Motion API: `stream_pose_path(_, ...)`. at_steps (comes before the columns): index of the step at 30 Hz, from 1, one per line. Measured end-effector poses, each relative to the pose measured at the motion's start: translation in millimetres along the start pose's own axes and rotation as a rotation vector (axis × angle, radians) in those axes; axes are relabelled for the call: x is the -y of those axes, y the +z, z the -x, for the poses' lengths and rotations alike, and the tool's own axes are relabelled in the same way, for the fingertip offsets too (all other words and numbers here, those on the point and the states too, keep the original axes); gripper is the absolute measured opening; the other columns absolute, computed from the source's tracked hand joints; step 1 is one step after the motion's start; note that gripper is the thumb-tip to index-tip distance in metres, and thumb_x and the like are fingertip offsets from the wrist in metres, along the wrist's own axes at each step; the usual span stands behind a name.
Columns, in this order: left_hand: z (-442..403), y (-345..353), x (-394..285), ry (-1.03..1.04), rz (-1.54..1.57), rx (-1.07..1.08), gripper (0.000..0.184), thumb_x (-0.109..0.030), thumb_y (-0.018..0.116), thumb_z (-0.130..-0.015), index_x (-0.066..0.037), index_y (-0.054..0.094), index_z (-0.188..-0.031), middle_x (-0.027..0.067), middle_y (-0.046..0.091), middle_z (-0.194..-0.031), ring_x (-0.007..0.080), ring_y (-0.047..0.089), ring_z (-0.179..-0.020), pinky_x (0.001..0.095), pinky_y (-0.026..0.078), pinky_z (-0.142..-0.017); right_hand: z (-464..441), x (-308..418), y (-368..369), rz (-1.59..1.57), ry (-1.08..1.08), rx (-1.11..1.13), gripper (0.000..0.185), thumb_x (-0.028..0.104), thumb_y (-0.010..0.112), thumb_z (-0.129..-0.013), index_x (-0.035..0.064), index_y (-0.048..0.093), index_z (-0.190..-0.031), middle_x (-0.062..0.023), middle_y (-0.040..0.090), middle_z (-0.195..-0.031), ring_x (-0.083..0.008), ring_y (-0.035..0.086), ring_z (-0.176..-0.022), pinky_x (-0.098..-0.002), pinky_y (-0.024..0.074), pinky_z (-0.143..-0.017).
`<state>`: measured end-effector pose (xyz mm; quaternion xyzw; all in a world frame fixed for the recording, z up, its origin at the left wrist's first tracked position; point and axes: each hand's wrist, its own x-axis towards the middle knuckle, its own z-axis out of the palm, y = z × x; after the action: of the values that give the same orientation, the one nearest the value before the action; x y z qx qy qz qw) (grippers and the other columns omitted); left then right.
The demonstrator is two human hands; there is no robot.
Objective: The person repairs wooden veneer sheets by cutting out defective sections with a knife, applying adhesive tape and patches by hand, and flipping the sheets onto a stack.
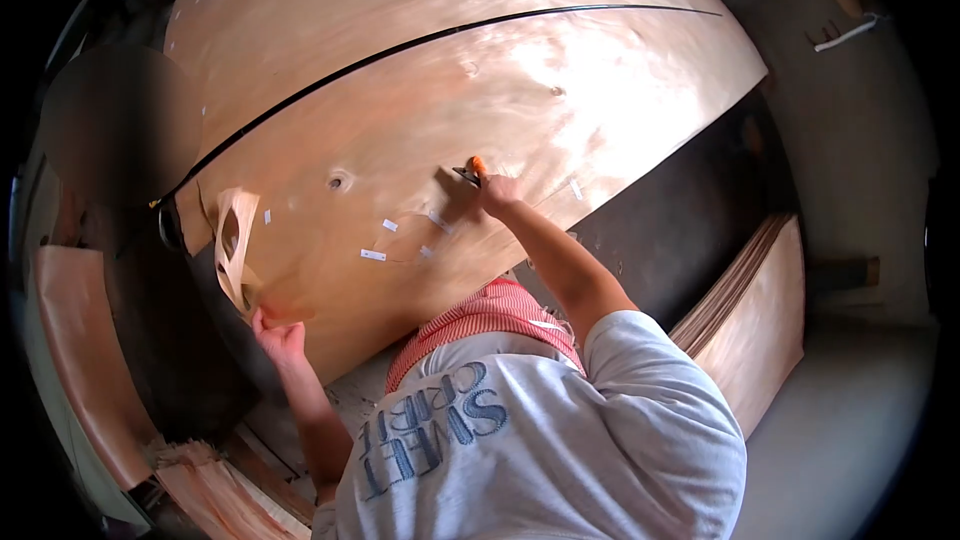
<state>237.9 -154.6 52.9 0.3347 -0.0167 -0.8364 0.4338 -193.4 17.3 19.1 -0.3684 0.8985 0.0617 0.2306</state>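
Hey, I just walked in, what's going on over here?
Someone is working at a large wood sheet. Their right hand holds an orange-and-black tool over it, while their left hand appears to hold the lower end of a ragged wood strip at the sheet's left edge. Small white pieces, such as this one, dot the surface, and a long black band runs across it.

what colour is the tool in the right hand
The tool is orange with a dark part, seen in the head view, the only one.
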Motion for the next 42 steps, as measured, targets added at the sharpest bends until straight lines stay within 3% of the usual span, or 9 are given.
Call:
stream_pose_path(2, -1.4, 13.8, 1.7, 0.008, 0.001, -0.09, 0.024, -0.019, 0.052, -0.078, -0.009, 0.058, -0.099, 0.0053, 0.06, -0.103, 0.0214, 0.056, -0.096, 0.035, 0.047, -0.076, 4.2, -0.5, -1.1, 0.031, 0.004, 0.027, 0.037, 0.017, 0.031, -0.087, 0.0154, 0.045, -0.121, -0.01, 0.062, -0.092, -0.0259, 0.06, -0.085, -0.0372, 0.047, -0.071)
stream_pose_path(8, -32.0, -31.0, -7.1, -0.199, 0.047, 0.114, 0.026, -0.019, 0.053, -0.078, -0.008, 0.057, -0.102, 0.0051, 0.06, -0.103, 0.0211, 0.057, -0.094, 0.0335, 0.048, -0.075, 13.2, -3.8, 2.6, -0.017, 0.002, 0.037, 0.031, 0.018, 0.035, -0.085, 0.0141, 0.05, -0.113, -0.0095, 0.061, -0.094, -0.0247, 0.059, -0.09, -0.036, 0.0474, -0.072)
stream_pose_path(14, -17.2, -9.1, 14.7, -0.096, -0.01, -0.066, 0.027, -0.018, 0.053, -0.078, -0.006, 0.057, -0.103, 0.0058, 0.06, -0.104, 0.0216, 0.057, -0.096, 0.0344, 0.047, -0.077, 16.2, -7.7, 12.2, -0.043, 0.008, -0.001, 0.03, 0.017, 0.038, -0.083, 0.0132, 0.05, -0.111, -0.0104, 0.061, -0.096, -0.0261, 0.059, -0.089, -0.0358, 0.0478, -0.072)
stream_pose_path(17, -8.6, -1.8, 7.7, -0.101, 0.018, -0.087, 0.025, -0.017, 0.053, -0.079, -0.006, 0.058, -0.101, 0.005, 0.061, -0.102, 0.0201, 0.057, -0.096, 0.0348, 0.046, -0.079, 5.5, -14.8, 33.1, -0.051, 0.031, -0.07, 0.032, 0.023, 0.042, -0.081, 0.0143, 0.052, -0.11, -0.0105, 0.062, -0.084, -0.0276, 0.061, -0.08, -0.0382, 0.0478, -0.067)
stream_pose_path(26, -5.5, 0.5, -0.3, 0.039, 0.076, -0.055, 0.03, -0.016, 0.056, -0.075, -0.006, 0.057, -0.104, 0.0061, 0.06, -0.104, 0.0233, 0.055, -0.099, 0.041, 0.04, -0.09, 11.8, -13.1, 21.3, -0.041, 0.052, 0.0, 0.042, 0.025, 0.043, -0.083, 0.0194, 0.041, -0.124, -0.0127, 0.062, -0.093, -0.0271, 0.06, -0.088, -0.0386, 0.0473, -0.073)
stream_pose_path(30, -27.7, 22.8, -0.7, 0.05, 0.066, -0.016, 0.02, -0.016, 0.055, -0.077, -0.006, 0.058, -0.094, 0.0049, 0.063, -0.093, 0.0191, 0.06, -0.084, 0.0319, 0.049, -0.071, 8.5, -17.1, 29.4, -0.028, 0.068, -0.025, 0.045, 0.037, 0.043, -0.083, 0.0196, 0.042, -0.124, -0.0137, 0.062, -0.091, -0.0311, 0.06, -0.084, -0.0414, 0.0463, -0.07)
stream_pose_path(35, -53.6, 53.3, 27.4, 0.022, 0.125, -0.159, 0.016, -0.016, 0.054, -0.077, -0.007, 0.058, -0.089, 0.0035, 0.063, -0.085, 0.0175, 0.061, -0.076, 0.0277, 0.047, -0.058, 3.3, -19.8, 29.9, 0.019, 0.068, -0.001, 0.045, 0.038, 0.045, -0.083, 0.0184, 0.043, -0.124, -0.0163, 0.062, -0.086, -0.0338, 0.06, -0.079, -0.0444, 0.046, -0.068)
stream_pose_path(41, -60.5, 22.5, 96.6, 0.011, 0.131, -0.28, 0.033, -0.019, 0.051, -0.072, -0.004, 0.053, -0.101, 0.0069, 0.059, -0.097, 0.0224, 0.056, -0.09, 0.0366, 0.046, -0.078, 7.1, -1.0, 23.3, -0.24, -0.241, -0.313, 0.033, 0.025, 0.042, -0.088, 0.0107, 0.051, -0.117, -0.0185, 0.061, -0.07, -0.031, 0.06, -0.063, -0.039, 0.046, -0.055)
stream_pose_path(42, -62.9, 14.7, 104.1, 0.005, 0.129, -0.269, 0.036, -0.02, 0.05, -0.071, -0.003, 0.052, -0.103, 0.008, 0.058, -0.1, 0.0238, 0.055, -0.094, 0.0384, 0.045, -0.082, 8.9, 22.1, 7.3, -0.473, -0.142, -0.026, 0.031, 0.021, 0.044, -0.089, 0.0064, 0.053, -0.114, -0.0156, 0.06, -0.066, -0.0213, 0.059, -0.059, -0.032, 0.0447, -0.054)
